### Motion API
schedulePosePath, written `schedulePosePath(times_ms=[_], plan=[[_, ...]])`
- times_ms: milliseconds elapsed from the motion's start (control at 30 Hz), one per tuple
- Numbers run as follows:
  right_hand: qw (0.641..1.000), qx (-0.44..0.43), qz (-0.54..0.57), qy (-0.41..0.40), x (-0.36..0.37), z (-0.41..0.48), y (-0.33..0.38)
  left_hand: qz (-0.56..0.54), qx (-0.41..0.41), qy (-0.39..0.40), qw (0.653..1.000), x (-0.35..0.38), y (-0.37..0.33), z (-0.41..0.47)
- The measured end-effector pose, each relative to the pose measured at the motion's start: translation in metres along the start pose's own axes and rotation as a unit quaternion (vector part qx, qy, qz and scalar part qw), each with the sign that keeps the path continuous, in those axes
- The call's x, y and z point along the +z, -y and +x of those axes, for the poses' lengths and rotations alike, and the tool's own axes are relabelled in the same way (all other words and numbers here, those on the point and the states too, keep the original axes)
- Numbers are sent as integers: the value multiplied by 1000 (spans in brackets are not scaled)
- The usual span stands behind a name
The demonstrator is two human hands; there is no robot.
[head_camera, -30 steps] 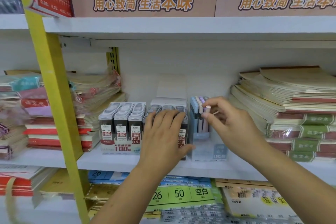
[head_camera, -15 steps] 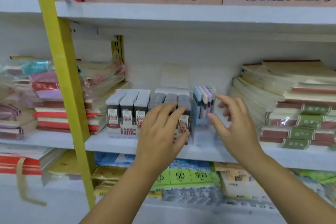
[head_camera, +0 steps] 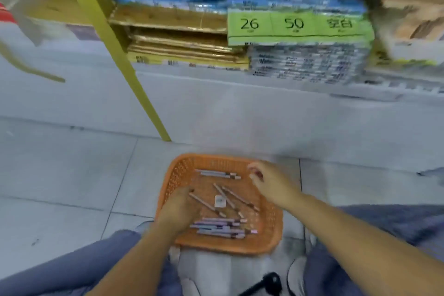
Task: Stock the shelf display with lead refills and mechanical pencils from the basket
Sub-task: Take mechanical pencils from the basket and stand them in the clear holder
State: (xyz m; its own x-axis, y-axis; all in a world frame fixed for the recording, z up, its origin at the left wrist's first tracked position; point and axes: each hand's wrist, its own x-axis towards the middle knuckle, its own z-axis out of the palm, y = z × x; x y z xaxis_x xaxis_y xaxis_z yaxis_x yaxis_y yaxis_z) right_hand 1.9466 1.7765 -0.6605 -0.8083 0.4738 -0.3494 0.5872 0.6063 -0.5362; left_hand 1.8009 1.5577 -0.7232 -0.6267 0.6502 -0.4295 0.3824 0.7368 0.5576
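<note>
**Both hands over an orange basket of mechanical pencils on the floor**

Looking steeply down, with motion blur across the upper half. Orange plastic basket [head_camera: 182, 173] with latticed walls, set on the pale tiled floor [head_camera: 60, 170] between two knees in blue trousers [head_camera: 72, 269].

Inside the basket, loose mechanical pencils [head_camera: 221, 227] in pastel lilac and blue:
- a bunch lying side by side along the near edge
- a pair lying together by the far edge
- three more crossed at angles in the middle, around a small white rectangular item [head_camera: 219, 200]

Left hand [head_camera: 179, 211] low over the basket's left side, palm down, fingers bent toward the pencils, one slanted pencil running out from beneath the fingertips. Fingertips hidden behind the back of the hand, so impossible to tell whether gripping that pencil or only touching it.

Right hand [head_camera: 269, 182] above the far right corner of the basket, fingers loosely bent, nothing visible between them.

Beyond the basket, a white base panel and above it the bottom shelf [head_camera: 192, 74], holding stacks of wrapped paper goods: gold-edged packs on the left, blue and silver packs with a green label [head_camera: 298, 27] reading "26" and "50" on the right. Yellow upright post [head_camera: 108, 43] slanting down to the floor, just past the basket's far left corner. Small black object [head_camera: 270, 281] on the floor near the bottom edge of the view.
</note>
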Motion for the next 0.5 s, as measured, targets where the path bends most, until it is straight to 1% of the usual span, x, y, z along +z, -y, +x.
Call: schedulePosePath(times_ms=[67,100,167,200,267,367,433,500], plan=[[995,59,-8,80,39,1,-31,20,-24,49,998,12,24,9],[991,83,-7,107,54,2,-41,27,-25,68,997,17,31,14],[985,111,-9,132,78,8,-54,63,-15,112,992,29,38,21],[984,117,-12,133,89,13,-56,84,-5,128,988,37,41,24],[985,122,-13,122,111,26,-55,113,12,134,984,50,44,31],[985,129,-45,106,140,42,-51,151,22,105,983,61,50,44],[987,120,-63,85,151,46,-49,155,16,77,985,64,53,48],[989,102,-76,76,154,49,-50,174,15,79,981,64,56,49]])
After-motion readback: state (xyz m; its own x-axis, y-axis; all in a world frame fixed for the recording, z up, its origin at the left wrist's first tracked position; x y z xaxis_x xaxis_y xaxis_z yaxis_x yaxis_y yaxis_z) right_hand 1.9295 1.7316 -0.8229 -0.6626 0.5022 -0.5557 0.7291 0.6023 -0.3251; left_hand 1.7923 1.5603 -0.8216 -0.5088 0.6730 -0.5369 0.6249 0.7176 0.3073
